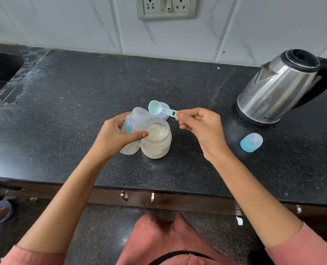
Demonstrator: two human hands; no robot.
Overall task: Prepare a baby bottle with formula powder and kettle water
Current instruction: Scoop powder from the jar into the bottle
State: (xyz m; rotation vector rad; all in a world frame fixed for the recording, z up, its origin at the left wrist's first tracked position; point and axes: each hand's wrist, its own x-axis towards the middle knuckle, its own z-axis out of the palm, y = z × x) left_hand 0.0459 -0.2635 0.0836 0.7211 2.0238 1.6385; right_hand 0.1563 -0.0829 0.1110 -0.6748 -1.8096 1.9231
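My left hand (114, 135) grips a clear baby bottle (135, 124) with no top on, tilted toward an open jar of white formula powder (157, 139) that stands right beside it on the black counter (82, 104). My right hand (200, 125) pinches the handle of a pale green measuring scoop (155, 108). The scoop's bowl looks empty and hovers just above and behind the bottle's mouth. A steel electric kettle (277, 87) with a black lid and handle stands at the right rear.
A lilac lid (163, 112) lies behind the jar, partly hidden by the scoop. A blue bottle cap (251, 142) lies right of my right hand. A dark sink (0, 69) is at the far left. A wall socket (165, 7) sits above.
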